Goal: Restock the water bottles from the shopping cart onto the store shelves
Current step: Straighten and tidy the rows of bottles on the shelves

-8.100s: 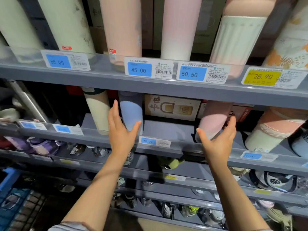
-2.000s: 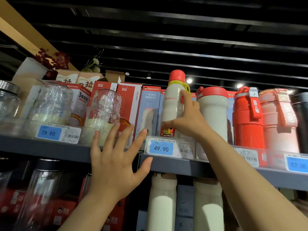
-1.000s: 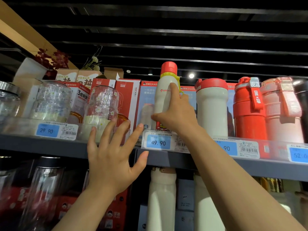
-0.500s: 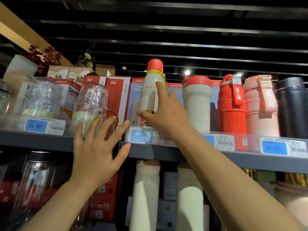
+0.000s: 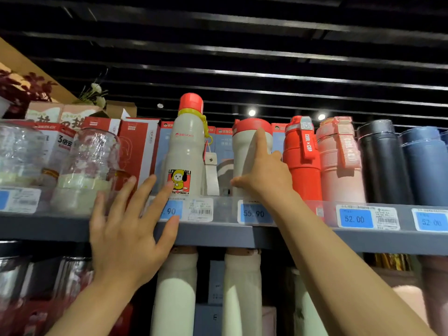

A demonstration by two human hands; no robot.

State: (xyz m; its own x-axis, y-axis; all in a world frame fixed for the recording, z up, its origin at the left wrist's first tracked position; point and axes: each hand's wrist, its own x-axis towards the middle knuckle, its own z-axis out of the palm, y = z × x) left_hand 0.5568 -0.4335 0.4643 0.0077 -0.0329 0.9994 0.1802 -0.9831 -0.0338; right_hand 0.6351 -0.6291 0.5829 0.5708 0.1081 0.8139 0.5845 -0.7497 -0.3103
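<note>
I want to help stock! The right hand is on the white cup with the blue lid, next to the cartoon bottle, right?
Almost. The head view shows the right hand on the white cup beside the cartoon bottle, but its lid is red, not blue.

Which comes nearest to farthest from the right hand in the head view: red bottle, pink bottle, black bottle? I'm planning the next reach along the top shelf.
From the right hand:
1. Red bottle, immediately to its right.
2. Pink bottle, next along.
3. Black bottle, farthest right.
</note>
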